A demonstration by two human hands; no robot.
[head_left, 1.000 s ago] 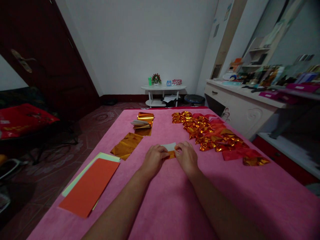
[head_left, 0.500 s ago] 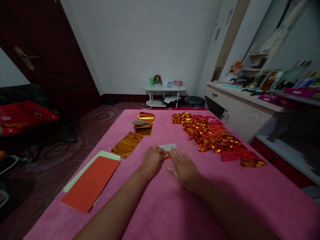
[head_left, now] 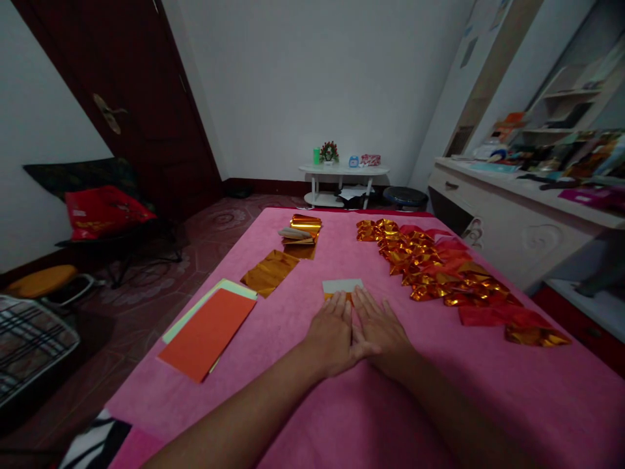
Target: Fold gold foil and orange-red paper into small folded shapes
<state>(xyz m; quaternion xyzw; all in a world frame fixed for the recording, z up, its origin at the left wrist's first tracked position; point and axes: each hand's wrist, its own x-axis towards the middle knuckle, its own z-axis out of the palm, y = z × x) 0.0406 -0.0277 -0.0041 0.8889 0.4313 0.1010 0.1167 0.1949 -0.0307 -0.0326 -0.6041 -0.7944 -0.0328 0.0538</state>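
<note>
**Palms Down, Pressing Flat**

Left grip (head_left: 334, 332) and right grip (head_left: 379, 327) lie flat, fingers straight and pinching nothing, over a small grey-and-gold foil-paper rectangle (head_left: 340, 285) whose far edge shows just beyond them on the pink cloth-covered tabletop (head_left: 342, 423). The step appears to be smoothing a fold; the next move seems to call for lifting clear of that edge. Crumpled gold-and-red foil pieces (head_left: 407, 254) lie to their right.
</note>
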